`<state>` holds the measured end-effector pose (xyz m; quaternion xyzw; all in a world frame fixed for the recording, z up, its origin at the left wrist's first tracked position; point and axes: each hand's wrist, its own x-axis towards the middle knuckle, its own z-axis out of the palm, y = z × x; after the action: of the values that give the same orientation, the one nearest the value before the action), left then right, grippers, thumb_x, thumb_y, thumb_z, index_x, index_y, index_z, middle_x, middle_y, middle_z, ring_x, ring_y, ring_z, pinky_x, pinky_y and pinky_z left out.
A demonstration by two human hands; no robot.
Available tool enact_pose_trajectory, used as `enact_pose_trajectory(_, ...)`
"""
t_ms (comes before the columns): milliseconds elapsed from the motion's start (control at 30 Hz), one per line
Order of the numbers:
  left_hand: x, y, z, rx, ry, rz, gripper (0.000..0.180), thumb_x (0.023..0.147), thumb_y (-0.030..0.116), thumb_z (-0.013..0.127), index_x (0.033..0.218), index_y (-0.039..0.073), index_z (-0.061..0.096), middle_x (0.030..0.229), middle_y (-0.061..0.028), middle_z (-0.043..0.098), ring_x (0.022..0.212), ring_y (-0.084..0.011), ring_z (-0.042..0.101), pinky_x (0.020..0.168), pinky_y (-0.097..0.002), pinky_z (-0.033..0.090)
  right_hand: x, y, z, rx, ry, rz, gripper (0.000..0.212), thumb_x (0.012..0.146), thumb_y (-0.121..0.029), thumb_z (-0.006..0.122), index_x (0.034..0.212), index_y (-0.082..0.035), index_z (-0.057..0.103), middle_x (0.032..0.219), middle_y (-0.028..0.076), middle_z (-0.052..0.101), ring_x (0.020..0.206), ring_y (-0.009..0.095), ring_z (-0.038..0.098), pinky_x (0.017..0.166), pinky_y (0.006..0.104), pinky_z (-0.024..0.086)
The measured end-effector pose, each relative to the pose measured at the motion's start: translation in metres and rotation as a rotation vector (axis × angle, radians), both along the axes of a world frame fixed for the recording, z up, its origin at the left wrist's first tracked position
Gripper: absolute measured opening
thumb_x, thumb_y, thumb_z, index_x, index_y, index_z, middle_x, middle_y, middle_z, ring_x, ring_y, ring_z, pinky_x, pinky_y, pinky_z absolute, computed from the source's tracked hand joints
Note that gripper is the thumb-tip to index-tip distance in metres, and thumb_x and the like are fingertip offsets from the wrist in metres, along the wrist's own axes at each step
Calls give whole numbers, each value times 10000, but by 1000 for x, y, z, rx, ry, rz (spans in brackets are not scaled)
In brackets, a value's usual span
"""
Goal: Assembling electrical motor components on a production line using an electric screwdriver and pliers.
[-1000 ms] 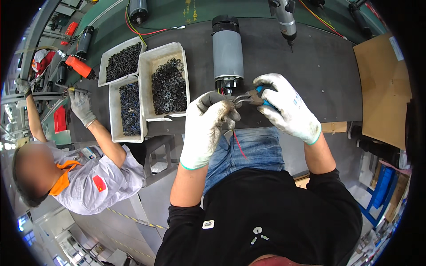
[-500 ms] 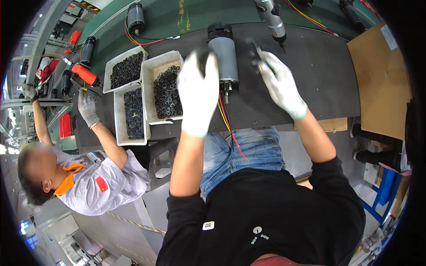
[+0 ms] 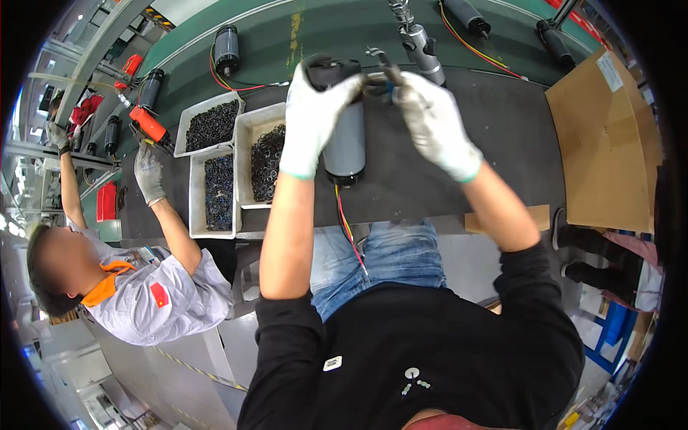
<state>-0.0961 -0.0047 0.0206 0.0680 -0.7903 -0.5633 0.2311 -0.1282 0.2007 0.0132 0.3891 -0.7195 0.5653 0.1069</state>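
A grey cylindrical motor (image 3: 345,147) with black ends lies lengthwise before me on the dark work mat. My left hand (image 3: 314,118), in a white glove, is closed around its far black end, thumb across the top. Red, yellow and black wires (image 3: 345,218) run from the motor's near end toward my lap. In my gloved right hand (image 3: 433,123) is a dark hand tool that looks like pliers (image 3: 390,70), blurred, with a bright hooked tip. The tool is close to the motor's far end beside my left thumb; whether they touch I cannot tell.
White bins of small black rings (image 3: 268,154), (image 3: 213,123) and bluish-black small parts (image 3: 218,190) stand left. A hanging metal driver (image 3: 421,54) is beyond my right hand. A cardboard box (image 3: 602,136) stands right. More motors (image 3: 227,50) lie on the green belt. A co-worker's hand (image 3: 149,175) is far left.
Both my hands have moved to the motor's far end, the tool coming in from the right. The motor has shifted or turned; the metal shaft at its near end no longer shows.
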Motion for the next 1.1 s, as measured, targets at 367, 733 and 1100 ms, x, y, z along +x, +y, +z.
enact_pose_trajectory(367,88,21,10,-243,372,-12,880,557,219,971,1312,12,570,1148,-157,691,1021,-274,716,905,-389,592,-22,30,111,707,704,310,330,833,-278,789,993,-15,670,1116,128,645,973,344,632,872,432,523)
enact_pose_trajectory(733,91,20,9,-169,339,-61,891,555,242,969,1319,14,571,1152,-164,690,1021,-289,717,907,-401,595,8,17,162,997,935,259,414,712,-324,857,946,-48,658,1105,113,651,1014,330,645,902,452,530)
enact_pose_trajectory(1100,94,10,12,-169,314,-277,930,538,245,960,1343,7,561,1224,-166,681,1075,-303,705,956,-410,573,-19,21,147,758,970,274,401,806,-356,809,983,-25,668,1120,143,654,1087,341,648,981,444,496)
